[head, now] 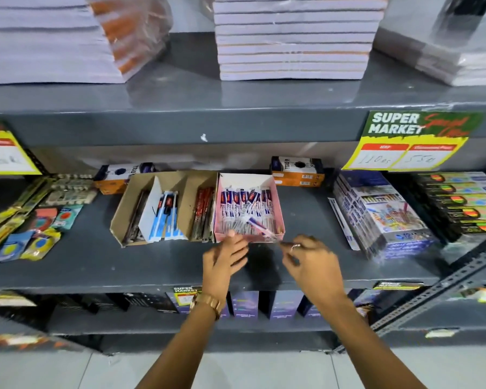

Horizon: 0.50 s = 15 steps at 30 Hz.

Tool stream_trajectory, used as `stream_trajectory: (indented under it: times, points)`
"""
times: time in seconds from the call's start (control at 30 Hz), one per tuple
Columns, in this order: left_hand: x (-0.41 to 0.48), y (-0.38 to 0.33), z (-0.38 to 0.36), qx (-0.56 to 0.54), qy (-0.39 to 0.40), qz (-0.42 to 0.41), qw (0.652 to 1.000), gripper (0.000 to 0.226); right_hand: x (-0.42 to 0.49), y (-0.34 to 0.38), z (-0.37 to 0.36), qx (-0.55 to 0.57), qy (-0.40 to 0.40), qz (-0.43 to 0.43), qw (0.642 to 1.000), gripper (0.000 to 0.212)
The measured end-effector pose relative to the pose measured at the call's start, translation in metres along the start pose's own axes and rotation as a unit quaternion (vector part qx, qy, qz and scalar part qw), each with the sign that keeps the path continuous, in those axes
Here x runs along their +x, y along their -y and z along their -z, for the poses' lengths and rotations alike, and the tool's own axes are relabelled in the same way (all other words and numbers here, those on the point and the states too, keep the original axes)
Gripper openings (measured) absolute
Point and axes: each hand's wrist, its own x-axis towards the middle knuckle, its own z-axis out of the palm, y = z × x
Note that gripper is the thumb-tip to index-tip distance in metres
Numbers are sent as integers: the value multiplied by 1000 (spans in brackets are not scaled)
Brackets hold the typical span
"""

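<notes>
A pink open box [279, 211] sits on the grey middle shelf [152, 265], holding several pen packets with blue and red print. One blurred pen packet [257, 223] lies slanted over the box's front right corner. My right hand [312, 262] is just in front of that corner, fingers curled, and pinches the packet's near end. My left hand [225, 259], with a gold watch on the wrist, hovers at the box's front edge with relaxed fingers, its thumb tip touching the front wall.
A brown cardboard box [121, 211] of pens stands left of the pink one. Eraser and sharpener packs [40, 220] lie far left, colour pencil boxes [382, 214] right. Notebook stacks [292, 37] fill the upper shelf. A price sign [410, 141] hangs from its edge.
</notes>
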Motion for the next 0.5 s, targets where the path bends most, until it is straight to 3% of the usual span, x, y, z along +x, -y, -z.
stream_trajectory:
  times: [0.1,0.23,0.33,0.4,0.5]
  points:
    - [1,-17,-1,-78,3,66,995,27,-15,21,-9,-16,-19,82,996,20]
    - [0,-20,15,-107,9,111,988,33,-26,37,-20,-1,-20,96,995,22]
    - [0,-21,26,-90,10,123,988,32,-31,42,-26,134,35,14,990,15]
    - [1,-22,32,-73,21,134,988,32,-30,44,-27,285,128,-81,946,14]
    - [4,-24,38,-37,58,144,987,34,-27,48,-26,380,203,-157,889,20]
